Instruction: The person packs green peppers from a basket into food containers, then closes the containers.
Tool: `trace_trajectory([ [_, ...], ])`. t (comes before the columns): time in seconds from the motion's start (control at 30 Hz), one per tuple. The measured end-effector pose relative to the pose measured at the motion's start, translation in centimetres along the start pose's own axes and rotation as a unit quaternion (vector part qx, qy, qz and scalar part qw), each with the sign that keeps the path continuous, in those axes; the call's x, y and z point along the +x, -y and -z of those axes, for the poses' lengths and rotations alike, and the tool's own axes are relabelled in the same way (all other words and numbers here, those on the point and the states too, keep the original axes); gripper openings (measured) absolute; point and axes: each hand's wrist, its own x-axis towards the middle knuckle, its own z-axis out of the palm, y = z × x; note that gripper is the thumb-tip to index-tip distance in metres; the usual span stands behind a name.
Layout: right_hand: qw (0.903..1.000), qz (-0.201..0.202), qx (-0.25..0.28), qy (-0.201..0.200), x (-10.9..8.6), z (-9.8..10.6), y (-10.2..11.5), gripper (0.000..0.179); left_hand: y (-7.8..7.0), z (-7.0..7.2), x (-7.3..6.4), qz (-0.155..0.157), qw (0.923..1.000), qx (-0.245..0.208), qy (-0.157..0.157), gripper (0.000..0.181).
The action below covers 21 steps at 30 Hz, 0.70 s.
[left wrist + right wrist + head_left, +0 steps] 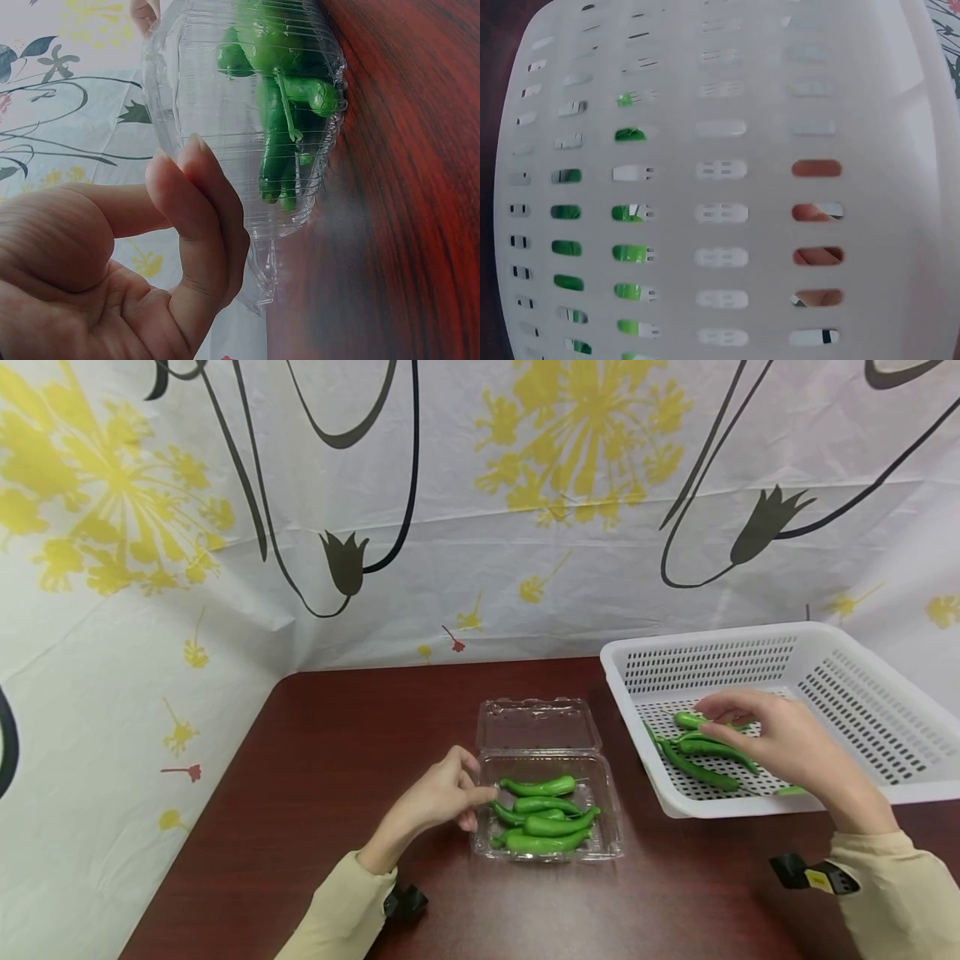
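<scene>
A clear plastic clamshell box (611, 814) lies with its lid folded back, holding several green chili peppers (551, 825). My left hand (442, 797) grips its left side, thumb over the rim and fingers outside. In the left wrist view, curled fingertips (196, 154) are right at the rim. More green chili peppers (701, 768) lie in the white slotted basket (750, 806) on the right. Over them hovers my right hand (772, 735), thumb and index finger apart. The right wrist view shows mostly the basket wall (675, 187), with bits of that hand through the slots.
All of this stands on a dark red-brown wooden table (360, 735). Behind and to the left hangs a white sheet (435, 585) with yellow flowers and dark stems. The hinged lid (538, 727) of the box points toward the back.
</scene>
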Motion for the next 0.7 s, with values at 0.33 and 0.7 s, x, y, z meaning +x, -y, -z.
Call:
trace_trajectory([
  [0.33, 0.9995, -0.022, 0.003, 0.021, 0.0, -0.4, -1.0, 0.025, 0.0, 0.0, 0.0, 0.001, 1.0, 0.0, -0.001, 0.043],
  [0.7, 0.9982, -0.048, 0.014, 0.034, -0.2, -1.0, -1.9, 0.024, 0.0, 0.0, -0.1, -0.004, 1.0, 0.0, 0.0, 0.043],
])
